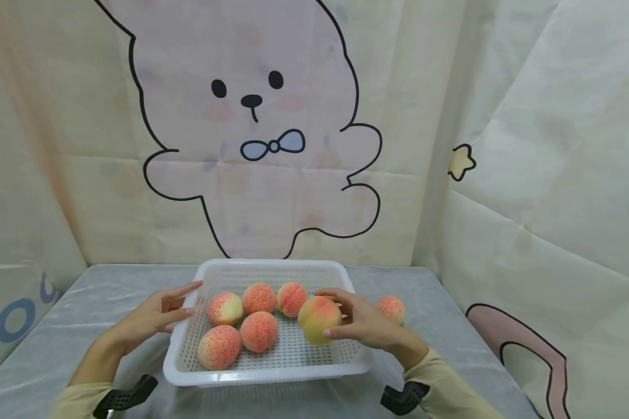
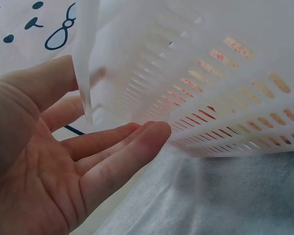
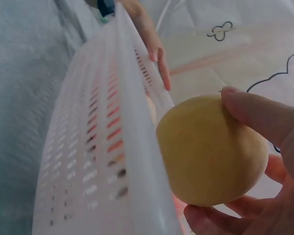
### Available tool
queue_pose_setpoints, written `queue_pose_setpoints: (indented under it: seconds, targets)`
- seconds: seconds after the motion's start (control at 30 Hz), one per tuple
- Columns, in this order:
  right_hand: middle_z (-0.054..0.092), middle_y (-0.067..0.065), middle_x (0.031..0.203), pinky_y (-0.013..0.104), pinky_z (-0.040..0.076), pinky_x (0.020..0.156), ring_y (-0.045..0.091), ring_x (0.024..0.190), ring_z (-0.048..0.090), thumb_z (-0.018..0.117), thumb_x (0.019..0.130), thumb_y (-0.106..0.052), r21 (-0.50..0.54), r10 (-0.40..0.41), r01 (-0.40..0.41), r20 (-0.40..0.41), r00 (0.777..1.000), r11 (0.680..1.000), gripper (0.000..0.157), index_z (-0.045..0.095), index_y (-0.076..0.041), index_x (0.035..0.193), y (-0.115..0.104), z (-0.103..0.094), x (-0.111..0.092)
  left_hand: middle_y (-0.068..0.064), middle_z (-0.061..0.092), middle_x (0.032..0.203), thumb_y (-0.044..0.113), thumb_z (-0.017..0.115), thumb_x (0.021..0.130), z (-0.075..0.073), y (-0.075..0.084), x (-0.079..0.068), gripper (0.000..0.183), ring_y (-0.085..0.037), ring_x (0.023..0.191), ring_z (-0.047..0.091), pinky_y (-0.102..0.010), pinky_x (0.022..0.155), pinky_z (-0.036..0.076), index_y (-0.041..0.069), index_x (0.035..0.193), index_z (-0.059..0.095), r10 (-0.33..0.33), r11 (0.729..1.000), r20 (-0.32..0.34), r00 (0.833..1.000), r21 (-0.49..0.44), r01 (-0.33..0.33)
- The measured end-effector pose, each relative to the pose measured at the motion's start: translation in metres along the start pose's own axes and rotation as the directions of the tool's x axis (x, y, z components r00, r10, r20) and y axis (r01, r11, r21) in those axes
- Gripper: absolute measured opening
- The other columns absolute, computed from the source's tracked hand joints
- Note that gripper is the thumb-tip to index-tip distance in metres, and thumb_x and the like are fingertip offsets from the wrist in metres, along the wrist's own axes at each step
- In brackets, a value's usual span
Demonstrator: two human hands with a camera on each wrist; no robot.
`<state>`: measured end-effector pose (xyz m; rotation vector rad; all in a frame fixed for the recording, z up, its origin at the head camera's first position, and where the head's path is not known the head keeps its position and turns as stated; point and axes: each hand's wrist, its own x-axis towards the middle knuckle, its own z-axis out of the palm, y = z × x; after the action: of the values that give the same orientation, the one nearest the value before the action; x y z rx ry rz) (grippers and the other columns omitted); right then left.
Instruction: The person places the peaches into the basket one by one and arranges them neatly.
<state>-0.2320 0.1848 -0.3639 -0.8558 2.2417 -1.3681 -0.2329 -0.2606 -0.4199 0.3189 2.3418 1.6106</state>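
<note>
A white slotted plastic basket (image 1: 272,372) stands on the table with several red-speckled peaches inside, such as the front-left peach (image 1: 219,347). My left hand (image 1: 154,311) holds the basket's left rim. In the left wrist view that hand's fingers (image 2: 132,152) lie under the rim against the slotted wall, while others reach over the edge. With thumb and fingers, my right hand (image 1: 361,320) grips a larger yellow-and-red peach (image 1: 318,320) over the basket's right part. Seen from the right wrist, this peach (image 3: 210,152) shows plain yellow, right beside the rim.
One more speckled peach (image 1: 391,308) lies on the grey cloth-covered table (image 1: 419,291), outside the basket to the right, partly behind my right hand. A cartoon-printed curtain (image 1: 398,75) hangs behind the table, with more printed cloth at both sides.
</note>
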Motion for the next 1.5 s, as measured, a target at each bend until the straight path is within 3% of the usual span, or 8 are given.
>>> queue_pose_setpoints:
  seconds: [0.4,0.67,1.2,1.5]
  targets:
    - [0.061,0.011,0.134,0.037,0.051,0.093,0.018,0.11,0.06,0.079,0.088,-0.017,-0.1,0.028,-0.031,-0.034,0.999,0.994,0.066,0.049,-0.006,0.146,0.007,0.026,0.029,-0.033,0.037,0.156,0.029,0.063,0.1,0.0,0.002,0.0,0.075,-0.032,0.123,0.063,-0.049,0.088,0.059,0.012,0.162,0.022,0.004,1.0,-0.004,1.0,0.005,-0.004]
    - [0.065,0.005,0.13,0.03,0.051,0.09,0.013,0.106,0.06,0.082,0.085,-0.017,-0.188,0.007,-0.014,-0.037,0.999,0.982,0.061,0.056,-0.007,0.139,0.008,0.033,0.04,-0.033,0.041,0.154,0.027,0.061,0.101,-0.003,0.001,0.001,0.074,-0.031,0.122,0.063,-0.047,0.087,0.06,0.012,0.162,0.022,0.035,0.999,0.005,0.999,0.012,-0.035]
    - [0.068,0.003,0.121,0.03,0.051,0.086,0.013,0.102,0.062,0.087,0.079,-0.022,-0.341,0.035,-0.068,-0.104,0.994,0.938,0.059,0.062,-0.009,0.13,0.007,0.04,0.046,-0.032,0.038,0.156,0.03,0.062,0.1,-0.002,0.0,0.002,0.075,-0.033,0.126,0.061,-0.049,0.088,0.059,0.014,0.162,0.023,0.0,1.0,-0.005,1.0,0.026,0.001]
    - [0.07,0.0,0.119,0.034,0.051,0.087,0.013,0.102,0.062,0.09,0.075,-0.026,-0.444,0.071,-0.126,-0.139,0.988,0.887,0.063,0.062,-0.011,0.13,0.005,0.044,0.048,-0.032,0.037,0.157,0.029,0.062,0.101,-0.001,0.001,0.001,0.075,-0.032,0.125,0.061,-0.048,0.089,0.059,0.013,0.162,0.022,0.0,1.0,0.001,1.0,0.014,0.0]
